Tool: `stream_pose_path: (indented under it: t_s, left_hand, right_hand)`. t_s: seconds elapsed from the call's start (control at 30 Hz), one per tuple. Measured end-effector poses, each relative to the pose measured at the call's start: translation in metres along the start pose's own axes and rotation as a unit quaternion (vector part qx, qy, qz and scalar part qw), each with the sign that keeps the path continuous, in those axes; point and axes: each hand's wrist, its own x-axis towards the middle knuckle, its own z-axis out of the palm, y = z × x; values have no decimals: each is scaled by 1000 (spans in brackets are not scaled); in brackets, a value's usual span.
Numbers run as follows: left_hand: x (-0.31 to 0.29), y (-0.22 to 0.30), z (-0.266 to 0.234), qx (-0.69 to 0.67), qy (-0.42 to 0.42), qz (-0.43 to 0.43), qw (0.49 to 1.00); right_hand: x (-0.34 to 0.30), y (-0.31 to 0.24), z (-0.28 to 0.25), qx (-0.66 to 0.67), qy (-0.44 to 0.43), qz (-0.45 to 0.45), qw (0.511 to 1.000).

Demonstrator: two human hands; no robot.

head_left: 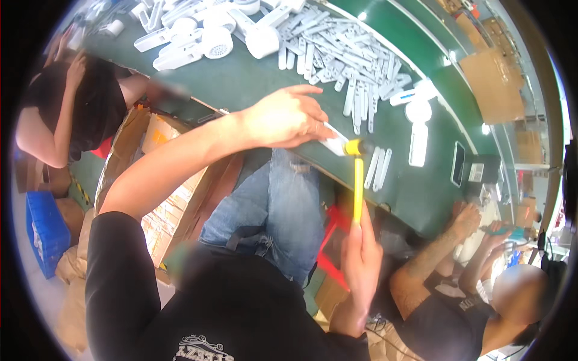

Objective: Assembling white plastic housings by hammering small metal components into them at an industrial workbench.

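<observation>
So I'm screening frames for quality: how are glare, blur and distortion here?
Head view: fisheye bends the green table edge; a black rim rings the picture. The left hand is washed out by bright light. White parts glare and merge. The right hand and yellow hammer look fairly sharp.

The left hand (288,117) covers most of the white part (333,144) it presses on the bench (241,78). The yellow hammer (357,180) handle's lower end vanishes inside the right hand (360,256). Far parts blur together.
</observation>
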Motion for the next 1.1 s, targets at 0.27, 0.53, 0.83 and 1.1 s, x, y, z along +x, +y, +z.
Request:
stream_pose_path:
  t_s: [0.27, 0.53, 0.83, 1.1]
  left_hand:
    - [24, -11, -14, -32, -85, 44, 995]
    - [4, 13, -33, 18, -12, -49, 999]
    - [-39, 16, 8, -15, 76, -124, 989]
    - [-37, 17, 1, -39, 62, -151, 986]
  right_hand:
    - [-1, 16, 2, 102, 13, 13, 995]
    - [-17, 0, 6, 246, 52, -54, 966]
    - [-12, -14, 21, 128, 93, -14, 987]
    - [6, -25, 23, -25, 32, 42, 998]
